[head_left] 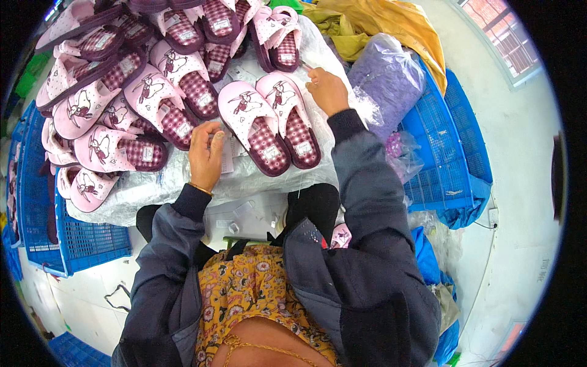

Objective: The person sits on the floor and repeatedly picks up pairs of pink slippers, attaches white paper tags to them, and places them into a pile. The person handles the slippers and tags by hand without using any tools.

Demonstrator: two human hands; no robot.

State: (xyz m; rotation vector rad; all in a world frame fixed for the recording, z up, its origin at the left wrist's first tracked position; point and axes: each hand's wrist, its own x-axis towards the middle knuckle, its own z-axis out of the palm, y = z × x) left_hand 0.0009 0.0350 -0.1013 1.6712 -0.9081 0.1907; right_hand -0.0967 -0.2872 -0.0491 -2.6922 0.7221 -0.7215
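A pair of pink slippers (249, 116) with dark plum checked insoles lies side by side between my hands, toes pointing away. Each upper carries a printed cartoon animal. My left hand (206, 154) is beside the pair, with bent fingers drawn together. A small white paper tag (227, 158) lies right by its fingertips; whether they grip it is unclear. To the right of the slippers, my right hand (328, 92) is closed in a pinch over the plastic-wrapped surface (318, 37). What it pinches is too small to make out. Neither hand visibly touches the slippers.
Many matching slippers (98, 147) are heaped on the left and far side. At right stand a clear bag of purple material (391, 79), blue plastic crates (437, 134) and yellow cloth (391, 21). Another blue crate (95, 241) is at lower left.
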